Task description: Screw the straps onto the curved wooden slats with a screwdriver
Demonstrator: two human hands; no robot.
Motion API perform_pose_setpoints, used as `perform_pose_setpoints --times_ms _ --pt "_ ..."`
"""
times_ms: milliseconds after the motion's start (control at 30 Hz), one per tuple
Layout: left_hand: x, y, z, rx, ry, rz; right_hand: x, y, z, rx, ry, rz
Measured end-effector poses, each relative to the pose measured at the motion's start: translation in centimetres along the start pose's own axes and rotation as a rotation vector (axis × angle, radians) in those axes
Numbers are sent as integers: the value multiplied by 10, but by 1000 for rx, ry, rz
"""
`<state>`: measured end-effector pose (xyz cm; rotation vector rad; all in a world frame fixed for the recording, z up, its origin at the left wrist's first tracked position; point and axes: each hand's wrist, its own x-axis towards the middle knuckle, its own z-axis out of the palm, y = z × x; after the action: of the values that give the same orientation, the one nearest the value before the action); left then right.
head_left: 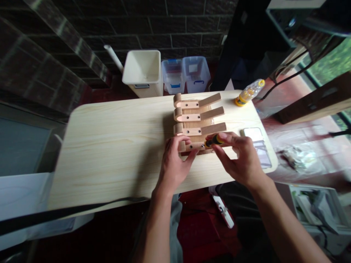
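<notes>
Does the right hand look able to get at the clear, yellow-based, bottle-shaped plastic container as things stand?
Probably yes, once freed: the right hand holds a black-and-yellow screwdriver, but nothing visible blocks the way across the pale wooden tabletop to the container.

Dim right-side daylight, blurry edges

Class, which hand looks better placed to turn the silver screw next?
Probably the right hand: it holds the screwdriver close to the screw, while the left hand holds the nearest hook.
</notes>
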<state>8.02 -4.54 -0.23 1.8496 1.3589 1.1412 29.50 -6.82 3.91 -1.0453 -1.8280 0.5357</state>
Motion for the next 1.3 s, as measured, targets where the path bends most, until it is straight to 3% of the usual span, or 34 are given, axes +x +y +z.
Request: perform_pose_setpoints --times_ms 267,433,633,967,1167,1300 --pt "0 0 1 -8 5 1 -2 7 6 6 67 12" --pt "0 -1 1 -17 3 -6 0 -1 4 77 30 -35" --pt "-1 0 1 -10 -4 -20 -3 0 2 34 1 30" --pt "0 0 0 2 -2 7 1 7 7 15 77 5" --pt "0 0 1 -7 -1 -16 2 -6 1 54 -13 -11" --pt "-1 1 0 -4 -5 -13 -3 -1 0 17 -11 26"
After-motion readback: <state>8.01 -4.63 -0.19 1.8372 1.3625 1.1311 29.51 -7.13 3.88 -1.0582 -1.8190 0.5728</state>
